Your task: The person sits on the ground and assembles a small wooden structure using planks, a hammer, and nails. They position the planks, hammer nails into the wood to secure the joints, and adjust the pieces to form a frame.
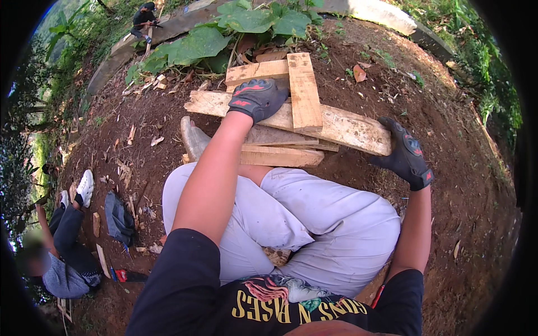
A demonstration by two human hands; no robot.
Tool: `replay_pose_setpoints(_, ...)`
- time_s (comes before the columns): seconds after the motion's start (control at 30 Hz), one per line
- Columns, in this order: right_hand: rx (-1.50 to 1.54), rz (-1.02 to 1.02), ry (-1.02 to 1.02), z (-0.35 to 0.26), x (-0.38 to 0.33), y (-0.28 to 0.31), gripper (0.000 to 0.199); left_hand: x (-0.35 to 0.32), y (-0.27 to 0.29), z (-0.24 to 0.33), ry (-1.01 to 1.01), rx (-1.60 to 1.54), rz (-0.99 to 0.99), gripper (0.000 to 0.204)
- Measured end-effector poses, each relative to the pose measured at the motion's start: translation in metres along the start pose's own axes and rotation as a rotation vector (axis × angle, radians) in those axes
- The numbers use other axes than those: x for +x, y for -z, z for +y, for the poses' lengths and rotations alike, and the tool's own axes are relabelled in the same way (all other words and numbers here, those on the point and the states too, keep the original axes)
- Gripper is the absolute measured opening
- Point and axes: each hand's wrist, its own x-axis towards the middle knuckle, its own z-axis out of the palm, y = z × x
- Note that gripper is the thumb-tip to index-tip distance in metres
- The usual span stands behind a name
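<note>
A long, rough wooden plank [347, 129] lies slanted in front of my knees, its right end lower. My left hand [256, 99], in a black glove with red marks, is closed over the plank left of its middle; the fingertips are partly hidden. At the right end my right hand [404, 154], gloved alike, grips the plank's edge. A shorter board [304, 92] crosses on top of the plank. Behind lies another board [255, 71], and beneath the plank are more boards [280, 157] in a loose stack.
My bent legs [330, 207] are close below the stack, with a boot [194, 140] beside its left end. Broad-leaved plants [196, 47] grow behind. Wood chips [126, 173] litter the brown soil. One person [73, 257] sits at left near a dark bag [119, 218]; another person [144, 21] is far back.
</note>
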Motion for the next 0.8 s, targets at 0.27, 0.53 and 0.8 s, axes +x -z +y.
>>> replay_pose_setpoints(0.27,-0.001,0.019,0.04,0.01,0.005,-0.005,0.097,-0.005,0.016,0.011,-0.005,-0.041,-0.135,0.063)
replay_pose_setpoints(0.53,-0.001,0.033,0.142,0.029,0.024,-0.01,0.103,0.026,0.009,-0.026,-0.114,0.07,-0.245,0.057)
replay_pose_setpoints(0.8,-0.059,0.027,0.075,-0.012,0.014,-0.009,0.097,0.026,-0.001,-0.037,-0.112,0.119,-0.188,0.054)
